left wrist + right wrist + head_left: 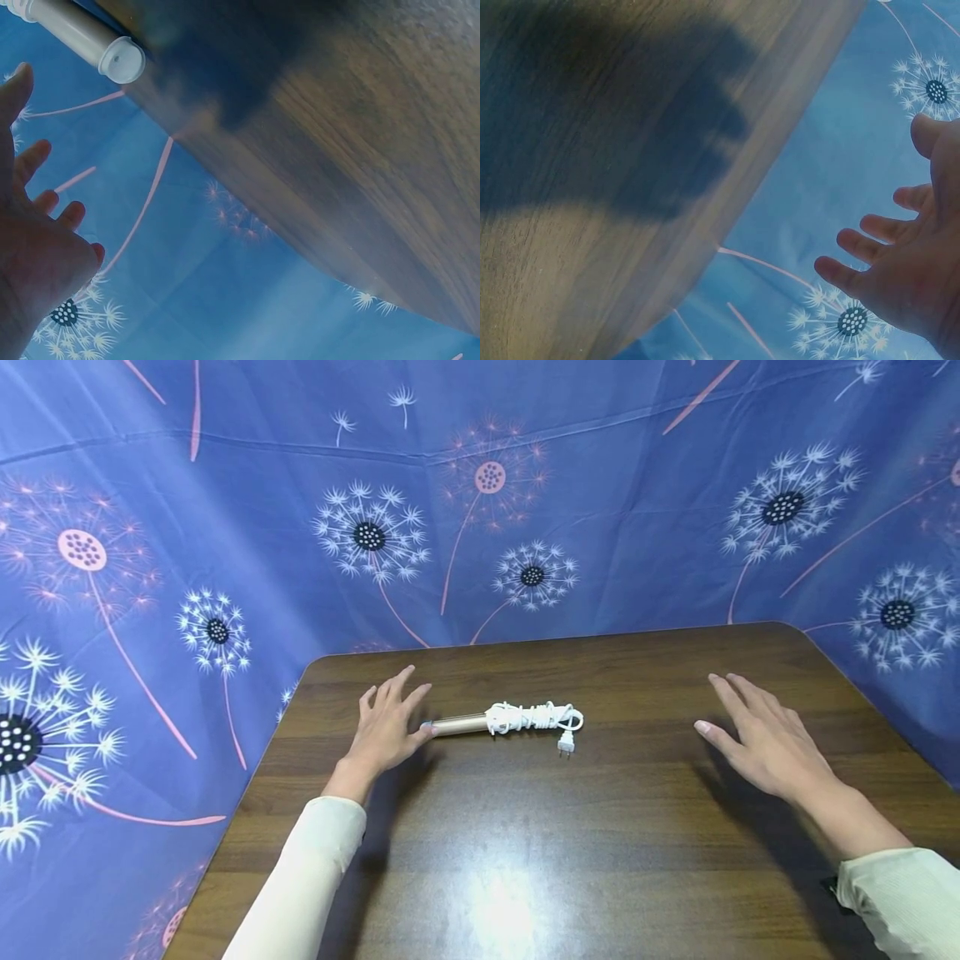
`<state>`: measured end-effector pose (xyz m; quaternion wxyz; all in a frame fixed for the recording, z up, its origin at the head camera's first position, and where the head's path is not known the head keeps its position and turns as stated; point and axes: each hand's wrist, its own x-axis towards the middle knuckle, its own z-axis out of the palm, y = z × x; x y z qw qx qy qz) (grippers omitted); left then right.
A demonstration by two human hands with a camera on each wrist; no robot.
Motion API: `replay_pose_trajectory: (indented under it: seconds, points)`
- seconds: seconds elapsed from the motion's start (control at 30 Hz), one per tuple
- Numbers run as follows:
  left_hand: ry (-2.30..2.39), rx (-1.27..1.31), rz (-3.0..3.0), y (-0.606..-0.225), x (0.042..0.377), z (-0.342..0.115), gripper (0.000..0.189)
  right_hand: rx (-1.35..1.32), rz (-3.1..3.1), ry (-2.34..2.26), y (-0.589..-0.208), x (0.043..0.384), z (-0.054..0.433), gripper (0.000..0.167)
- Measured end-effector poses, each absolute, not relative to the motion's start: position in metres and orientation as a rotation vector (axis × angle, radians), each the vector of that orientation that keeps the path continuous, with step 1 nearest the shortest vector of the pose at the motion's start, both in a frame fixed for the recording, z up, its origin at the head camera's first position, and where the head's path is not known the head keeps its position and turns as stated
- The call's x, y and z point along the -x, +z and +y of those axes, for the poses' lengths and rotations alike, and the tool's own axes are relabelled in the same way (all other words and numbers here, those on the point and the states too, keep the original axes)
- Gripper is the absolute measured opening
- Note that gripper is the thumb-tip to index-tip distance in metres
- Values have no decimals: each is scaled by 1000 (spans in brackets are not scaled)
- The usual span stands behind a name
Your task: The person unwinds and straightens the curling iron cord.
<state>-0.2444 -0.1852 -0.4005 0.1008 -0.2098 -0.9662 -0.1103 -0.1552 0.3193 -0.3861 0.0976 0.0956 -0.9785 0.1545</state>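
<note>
A slim gold-coloured cylindrical appliance (461, 724) lies sideways on the table, its right part wrapped in a white power cord (521, 717). The two-pin plug (566, 742) hangs off the right end of the bundle. My left hand (386, 727) hovers by the appliance's left end, fingers spread, and its thumb overlaps that end in the head view. In the left wrist view a gap shows between the hand (45, 255) and the white round end cap (122, 60). Well to the right, my right hand (772, 739) is held above the table with fingers extended, holding nothing.
The brown wood-grain table (510, 827) has rounded far corners and a bright glare spot near the front. Behind and beside it hangs a blue cloth (600, 527) with a dandelion print. Both hands cast shadows on the tabletop.
</note>
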Motion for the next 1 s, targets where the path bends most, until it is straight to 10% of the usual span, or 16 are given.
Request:
replay_pose_trajectory:
  seconds: [1.0]
  points:
    - [-290,762,-2824,-415,251,-167,63,-250,-2956,617,-383,153,313,75]
